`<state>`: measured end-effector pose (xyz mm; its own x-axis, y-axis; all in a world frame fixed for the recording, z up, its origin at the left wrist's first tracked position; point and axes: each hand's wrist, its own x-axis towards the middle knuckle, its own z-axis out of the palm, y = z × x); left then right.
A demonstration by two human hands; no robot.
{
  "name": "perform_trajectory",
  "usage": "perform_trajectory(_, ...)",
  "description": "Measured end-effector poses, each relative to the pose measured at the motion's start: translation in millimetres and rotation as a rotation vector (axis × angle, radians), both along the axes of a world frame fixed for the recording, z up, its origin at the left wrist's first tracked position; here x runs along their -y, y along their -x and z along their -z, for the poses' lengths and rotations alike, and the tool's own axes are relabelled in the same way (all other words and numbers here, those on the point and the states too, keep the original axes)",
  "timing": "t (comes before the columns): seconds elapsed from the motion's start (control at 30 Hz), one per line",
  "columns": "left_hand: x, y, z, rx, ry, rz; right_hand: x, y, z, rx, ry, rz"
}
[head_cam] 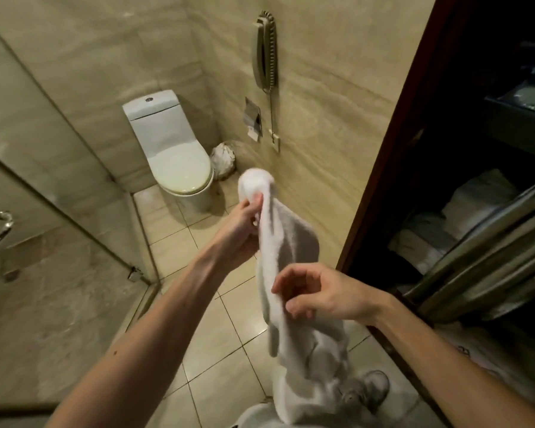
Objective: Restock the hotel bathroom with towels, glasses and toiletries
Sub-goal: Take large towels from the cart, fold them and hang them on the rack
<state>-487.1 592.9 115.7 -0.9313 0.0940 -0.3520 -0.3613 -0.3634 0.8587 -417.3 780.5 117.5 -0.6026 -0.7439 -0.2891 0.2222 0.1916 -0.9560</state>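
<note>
A white towel (294, 329) hangs in front of me over the tiled floor, its lower end near my shoe. My left hand (244, 230) grips the towel's upper end, which bunches above the fingers. My right hand (318, 293) pinches the towel's edge lower down, fingers curled on the cloth. More folded white towels (479, 199) lie on a dark shelf at the right.
A white toilet (173, 152) with its lid down stands in the far corner, a lined bin (224, 160) beside it. A wall phone (264, 50) and paper holder (253, 117) are on the right wall. A glass shower door (44, 242) fills the left. A dark wooden frame (393, 168) edges the shelving.
</note>
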Motion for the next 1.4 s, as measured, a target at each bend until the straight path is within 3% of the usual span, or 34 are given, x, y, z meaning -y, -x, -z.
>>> perform_trajectory(0.07, 5, -6, -13, -0.049, 0.013, 0.010, -4, 6, 6, -0.030, -0.051, 0.110)
perform_trajectory(0.2, 9, -28, -30, -0.096, 0.029, 0.049, -12, 37, 7, -0.015, -0.040, 0.667)
perform_trajectory(0.3, 19, -34, -46, -0.099, 0.080, -0.012, -15, 65, 6, -0.149, -0.092, 0.816)
perform_trajectory(0.4, 31, -36, -57, -0.086, 0.087, -0.079, -8, 82, 1, -0.325, -0.104, 0.714)
perform_trajectory(0.5, 45, -37, -61, -0.065, 0.025, -0.056, 10, 88, -5, -0.377, -0.020, 0.548)
perform_trajectory(0.67, 61, -44, -64, -0.079, -0.006, -0.163, 41, 84, -19, -0.246, 0.136, 0.541)
perform_trajectory(0.77, 74, -46, -48, -0.033, 0.086, -0.209, 46, 84, -33, -0.205, 0.239, 0.556)
perform_trajectory(0.87, 79, -51, -26, 0.049, 0.182, -0.156, 53, 80, -51, -0.161, 0.293, 0.510)
perform_trajectory(0.97, 86, -62, -5, 0.061, 0.335, 0.039, 64, 75, -57, -0.156, 0.252, 0.384)
perform_trajectory(1.07, 89, -65, -8, -0.096, 0.429, 0.126, 70, 68, -57, -0.124, 0.235, 0.250)
perform_trajectory(1.17, 87, -53, -25, -0.287, 0.355, 0.026, 80, 61, -59, -0.162, 0.176, 0.072)
perform_trajectory(1.23, 76, -53, -39, -0.335, 0.309, 0.085, 89, 57, -59, -0.245, 0.113, -0.014)
perform_trajectory(1.4, 48, -60, -39, -0.431, 0.612, 0.325, 78, 58, -57, -0.239, 0.096, 0.019)
